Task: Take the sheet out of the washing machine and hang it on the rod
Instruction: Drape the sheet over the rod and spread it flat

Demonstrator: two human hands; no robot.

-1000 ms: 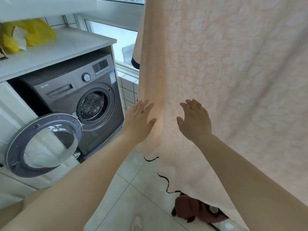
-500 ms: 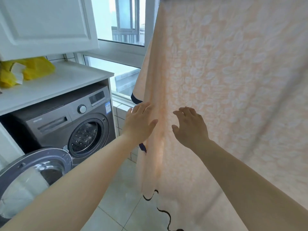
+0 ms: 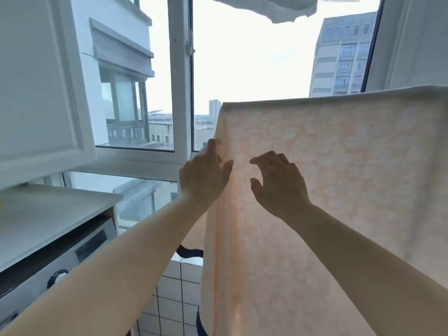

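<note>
The peach patterned sheet hangs draped over the rod, which is hidden under its top fold. A dark trim shows at its back layer. My left hand is at the sheet's left edge, one finger raised along the edge and the thumb lying on the front of the cloth. My right hand is in front of the sheet with its fingers loosely curled towards the cloth, holding nothing. The grey washing machine is at the lower left; its door is out of view.
A white countertop lies over the machine, with a white cabinet above it. The window frame stands behind the sheet, above a tiled low wall. Another white cloth hangs at the top.
My view has tilted up from the machine to the sheet's top fold. Both hands rose along the sheet; the left moved onto its left edge and the right's fingers curled.
</note>
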